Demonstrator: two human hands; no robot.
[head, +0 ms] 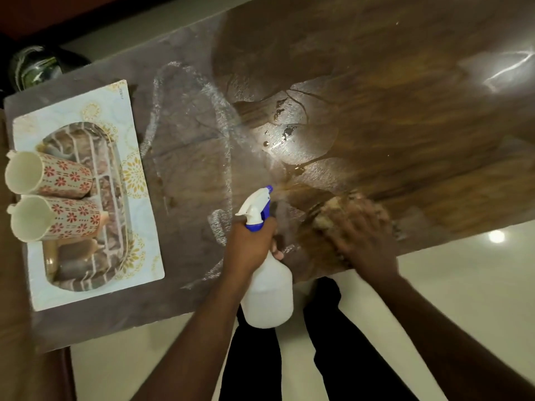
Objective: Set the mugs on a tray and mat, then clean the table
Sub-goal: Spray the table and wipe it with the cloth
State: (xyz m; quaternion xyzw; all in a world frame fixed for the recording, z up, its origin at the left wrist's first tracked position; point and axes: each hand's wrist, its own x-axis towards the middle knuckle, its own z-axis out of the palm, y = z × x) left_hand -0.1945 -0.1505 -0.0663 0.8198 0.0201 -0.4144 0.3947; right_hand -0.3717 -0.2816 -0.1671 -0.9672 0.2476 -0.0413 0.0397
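No readable words here: the mat (86, 117) carries tiny print at its far corner (too small and blurred to make out).

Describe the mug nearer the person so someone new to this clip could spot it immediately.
Start at the pale floral mat at the table's left end; a marbled tray sits on it. Two red-flowered mugs stand on the tray. The nearer mug is the lower one in the picture, below the other mug.
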